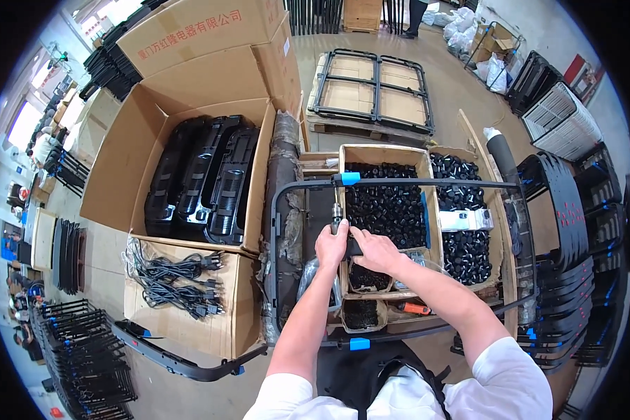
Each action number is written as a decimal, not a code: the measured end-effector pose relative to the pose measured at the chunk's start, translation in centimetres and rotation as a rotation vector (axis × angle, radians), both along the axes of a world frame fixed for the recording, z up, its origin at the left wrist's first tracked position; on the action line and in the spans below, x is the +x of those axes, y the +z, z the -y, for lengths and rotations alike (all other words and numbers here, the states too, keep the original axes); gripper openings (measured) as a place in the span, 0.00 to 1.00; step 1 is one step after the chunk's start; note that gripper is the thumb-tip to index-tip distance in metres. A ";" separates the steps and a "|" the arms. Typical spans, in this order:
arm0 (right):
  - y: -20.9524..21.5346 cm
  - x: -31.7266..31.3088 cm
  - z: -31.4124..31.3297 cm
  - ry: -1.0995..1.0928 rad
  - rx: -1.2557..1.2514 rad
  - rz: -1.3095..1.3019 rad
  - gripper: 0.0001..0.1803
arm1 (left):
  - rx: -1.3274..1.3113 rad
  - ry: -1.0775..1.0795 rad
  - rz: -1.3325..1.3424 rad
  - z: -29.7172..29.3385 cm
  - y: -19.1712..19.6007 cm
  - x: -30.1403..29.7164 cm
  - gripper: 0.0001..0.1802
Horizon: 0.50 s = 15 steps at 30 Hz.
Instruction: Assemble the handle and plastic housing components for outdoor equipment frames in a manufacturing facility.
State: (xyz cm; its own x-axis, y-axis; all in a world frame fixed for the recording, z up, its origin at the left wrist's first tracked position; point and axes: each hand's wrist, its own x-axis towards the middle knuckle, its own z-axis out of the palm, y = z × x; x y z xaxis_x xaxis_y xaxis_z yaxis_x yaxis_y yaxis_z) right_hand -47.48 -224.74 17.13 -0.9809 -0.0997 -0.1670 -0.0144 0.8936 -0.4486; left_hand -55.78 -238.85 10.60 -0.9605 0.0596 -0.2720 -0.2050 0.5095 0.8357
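Both my hands are closed around a power drill [337, 211], its metal chuck and bit pointing away from me. My left hand [331, 245] wraps the drill body just behind the chuck. Beside it, my right hand [375, 252] grips the rear part, mostly hidden under the fingers. The bit reaches toward the far bar of a black rectangular frame [434, 183], close to a blue clip [350, 178]; whether it touches cannot be told. Another blue clip [359, 344] sits on the frame's near bar.
Under the frame, cardboard bins hold small black caps [385, 203] and screws [360, 313]; an orange-handled tool [414, 308] lies nearby. Leftward are a carton [108, 175] of black plastic housings and coiled power cords [178, 280]. Stacked frames [570, 210] stand right. A curved black bar [182, 360] juts out lower left.
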 end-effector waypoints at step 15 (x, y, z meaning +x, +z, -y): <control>-0.7 -0.6 -0.7 -0.013 -0.072 -0.002 0.46 | 0.006 0.003 -0.008 -0.2 0.0 -0.4 0.32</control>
